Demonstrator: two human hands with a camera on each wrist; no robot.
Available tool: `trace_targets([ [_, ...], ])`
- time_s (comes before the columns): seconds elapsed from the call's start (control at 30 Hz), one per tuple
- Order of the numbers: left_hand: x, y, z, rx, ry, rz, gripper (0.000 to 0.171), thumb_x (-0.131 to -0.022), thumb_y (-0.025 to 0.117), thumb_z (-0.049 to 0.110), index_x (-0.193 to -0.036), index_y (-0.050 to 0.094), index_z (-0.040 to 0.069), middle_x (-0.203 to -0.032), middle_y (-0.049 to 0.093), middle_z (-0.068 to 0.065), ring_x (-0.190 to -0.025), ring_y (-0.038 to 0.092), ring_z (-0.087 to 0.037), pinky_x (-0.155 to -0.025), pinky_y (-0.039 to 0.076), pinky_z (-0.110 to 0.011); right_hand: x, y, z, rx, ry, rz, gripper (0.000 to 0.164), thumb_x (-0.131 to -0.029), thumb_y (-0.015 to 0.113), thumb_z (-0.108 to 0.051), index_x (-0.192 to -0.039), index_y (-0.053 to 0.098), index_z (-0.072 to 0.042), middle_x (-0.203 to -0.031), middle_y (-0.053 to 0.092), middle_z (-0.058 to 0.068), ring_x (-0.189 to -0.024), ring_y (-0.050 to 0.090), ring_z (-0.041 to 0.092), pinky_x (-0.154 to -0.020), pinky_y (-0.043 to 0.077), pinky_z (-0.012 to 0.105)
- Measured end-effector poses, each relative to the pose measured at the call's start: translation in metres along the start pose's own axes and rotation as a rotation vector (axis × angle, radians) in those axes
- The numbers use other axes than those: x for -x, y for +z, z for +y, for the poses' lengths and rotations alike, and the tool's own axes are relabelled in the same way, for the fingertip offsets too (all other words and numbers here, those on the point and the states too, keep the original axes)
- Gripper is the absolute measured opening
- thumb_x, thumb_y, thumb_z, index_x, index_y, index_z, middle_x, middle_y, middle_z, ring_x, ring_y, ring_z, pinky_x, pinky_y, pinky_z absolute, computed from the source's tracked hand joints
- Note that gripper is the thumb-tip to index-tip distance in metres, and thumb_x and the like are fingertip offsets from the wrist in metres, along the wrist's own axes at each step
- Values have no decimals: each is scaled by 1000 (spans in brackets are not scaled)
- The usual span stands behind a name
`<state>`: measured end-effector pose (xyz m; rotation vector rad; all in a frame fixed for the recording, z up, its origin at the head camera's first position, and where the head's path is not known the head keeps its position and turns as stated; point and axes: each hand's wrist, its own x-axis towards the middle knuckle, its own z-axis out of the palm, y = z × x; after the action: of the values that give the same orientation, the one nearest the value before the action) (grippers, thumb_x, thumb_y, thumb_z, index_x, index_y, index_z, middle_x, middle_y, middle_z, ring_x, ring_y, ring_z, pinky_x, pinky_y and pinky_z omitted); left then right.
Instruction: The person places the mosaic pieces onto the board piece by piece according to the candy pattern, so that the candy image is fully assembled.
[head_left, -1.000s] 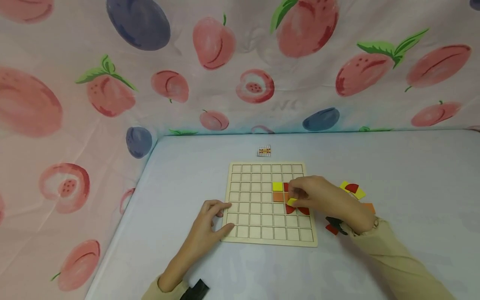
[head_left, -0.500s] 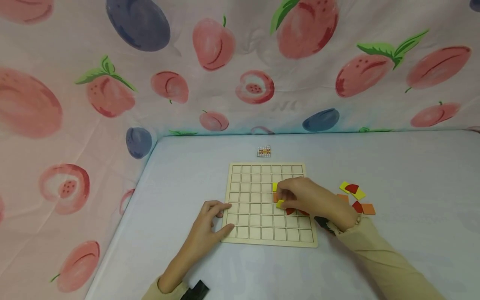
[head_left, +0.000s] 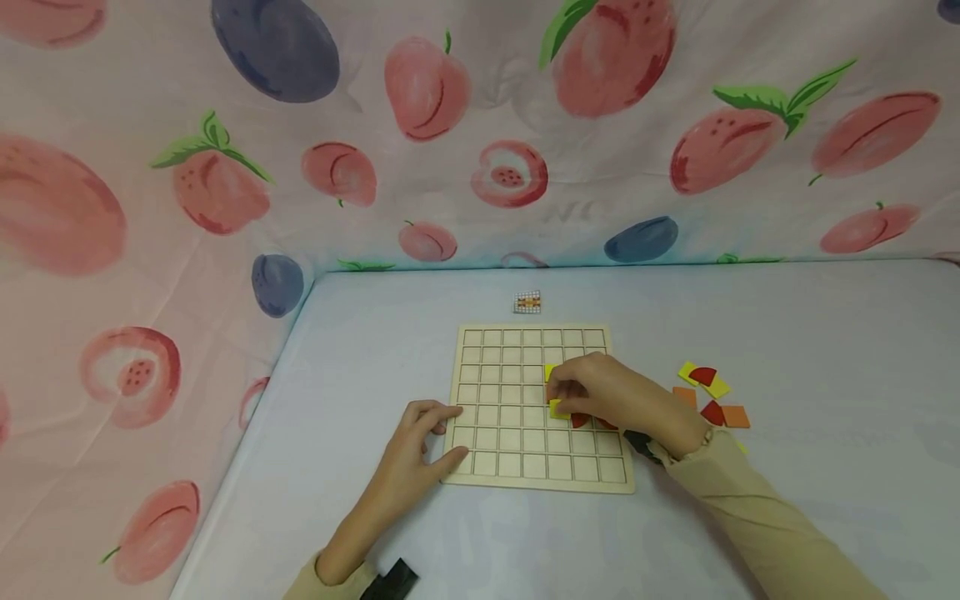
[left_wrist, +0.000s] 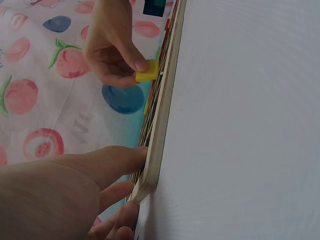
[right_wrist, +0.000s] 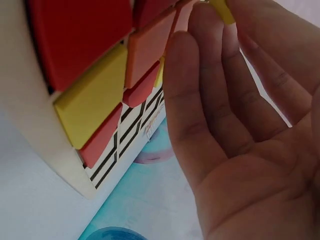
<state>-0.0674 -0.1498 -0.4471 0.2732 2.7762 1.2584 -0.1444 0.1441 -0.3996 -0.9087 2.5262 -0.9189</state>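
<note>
My right hand [head_left: 618, 396] pinches a yellow square tile [head_left: 557, 409] between thumb and fingers, close over the wooden grid board [head_left: 510, 463]. In the left wrist view the yellow tile [left_wrist: 147, 71] is right at the board's surface. Beside it lie red curved-edge tiles [head_left: 580, 421], partly covered by the hand. Another yellow tile [head_left: 550, 372] shows in a cell behind the fingers. The right wrist view shows red, yellow [right_wrist: 95, 100] and orange tiles [right_wrist: 147, 50] set on the board. My left hand [head_left: 416, 450] touches the board's left edge with spread finger and thumb.
Loose yellow, red [head_left: 702, 377] and orange tiles [head_left: 736, 416] lie on the table right of the board. A small card with a coloured grid pattern [head_left: 527, 302] lies behind the board. Peach-printed cloth [head_left: 510, 175] hangs behind and at the left.
My right hand has moved left across the board with the yellow tile, to a cell left of the red tiles, uncovering more loose tiles at the right. The left hand has stayed put.
</note>
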Motion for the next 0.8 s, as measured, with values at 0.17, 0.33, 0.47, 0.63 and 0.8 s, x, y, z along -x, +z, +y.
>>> trace_targets([
  [0.17,0,0,0,4,4,2,49,-84,80,16,-130,63,19,-127,48,4,-101,48,-9,-78,42,-24,-2,1,0,-9,35,-3,6,-88,75,-11,-90,70,-14,-74,65,-5,-60,57,7,-62,49,23],
  [0.33,0,0,1,9,11,5,48,-84,80,16,-129,63,19,-128,48,4,-101,49,-9,-78,42,-24,-1,1,0,-12,52,-6,5,-88,75,-12,-91,71,-14,-76,65,-6,-61,58,8,-63,50,23],
  [0.47,0,0,1,2,16,8,49,-84,80,15,-129,63,19,-128,48,4,-101,49,-9,-78,42,-24,-1,2,0,-5,66,0,6,-87,76,-12,-92,72,-12,-76,65,-7,-63,57,7,-65,50,23],
  [0.63,-1,0,1,-7,16,12,49,-84,81,15,-129,63,18,-127,49,3,-100,48,-9,-78,42,-24,-1,5,0,38,65,17,7,-85,78,-12,-91,74,-13,-81,63,-8,-70,55,7,-69,51,24],
  [0.8,0,-1,2,-8,8,9,49,-84,81,15,-129,63,18,-126,49,3,-100,48,-9,-77,42,-24,0,9,0,57,55,32,9,-84,79,-12,-89,73,-14,-81,60,-7,-72,53,8,-69,50,24],
])
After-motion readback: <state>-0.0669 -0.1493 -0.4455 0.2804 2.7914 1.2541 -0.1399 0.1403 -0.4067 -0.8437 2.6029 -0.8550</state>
